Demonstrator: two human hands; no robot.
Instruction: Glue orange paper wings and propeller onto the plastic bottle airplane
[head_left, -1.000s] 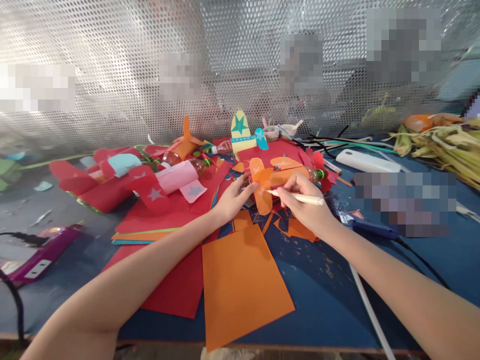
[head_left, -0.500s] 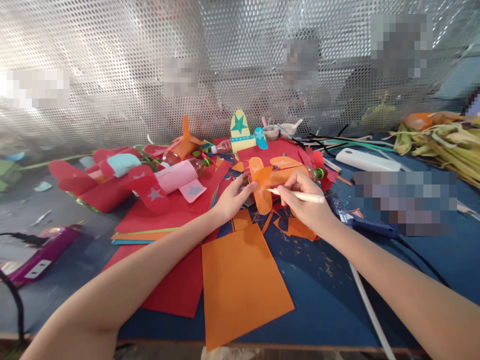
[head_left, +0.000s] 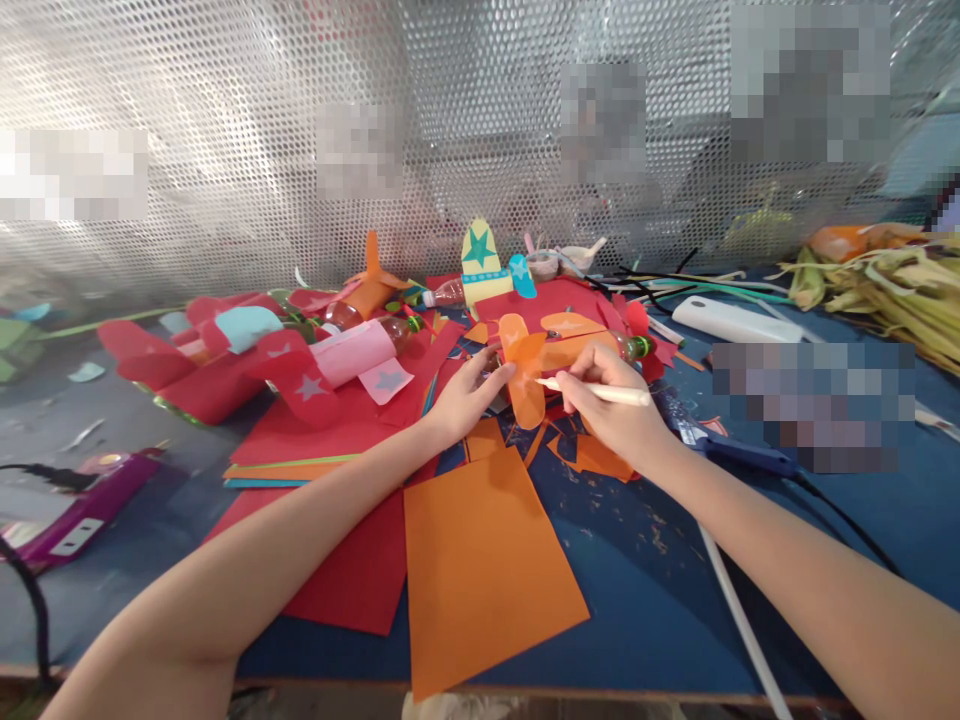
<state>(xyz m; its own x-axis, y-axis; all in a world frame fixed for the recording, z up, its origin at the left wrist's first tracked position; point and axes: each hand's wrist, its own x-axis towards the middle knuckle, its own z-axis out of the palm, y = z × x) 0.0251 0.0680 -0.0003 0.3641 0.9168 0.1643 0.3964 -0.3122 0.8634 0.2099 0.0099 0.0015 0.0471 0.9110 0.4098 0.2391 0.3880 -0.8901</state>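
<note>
My left hand point(head_left: 466, 398) pinches the edge of an orange paper wing point(head_left: 525, 385) of a bottle plane point(head_left: 581, 347) wrapped in orange paper. My right hand point(head_left: 611, 405) grips a thin white stick point(head_left: 600, 392), its tip touching the same wing. Both hands rest over orange paper scraps point(head_left: 592, 455) on the blue table point(head_left: 652, 590). A large orange sheet point(head_left: 484, 560) lies just below the hands.
Red paper sheets point(head_left: 352, 570) and finished bottle planes, one red point(head_left: 217, 360), one yellow point(head_left: 480, 268), lie left and behind. A purple glue gun point(head_left: 82, 500) with a black cord sits at far left. A white device point(head_left: 731, 322), dried leaves point(head_left: 877, 285) and a perforated metal screen point(head_left: 450, 130) stand behind.
</note>
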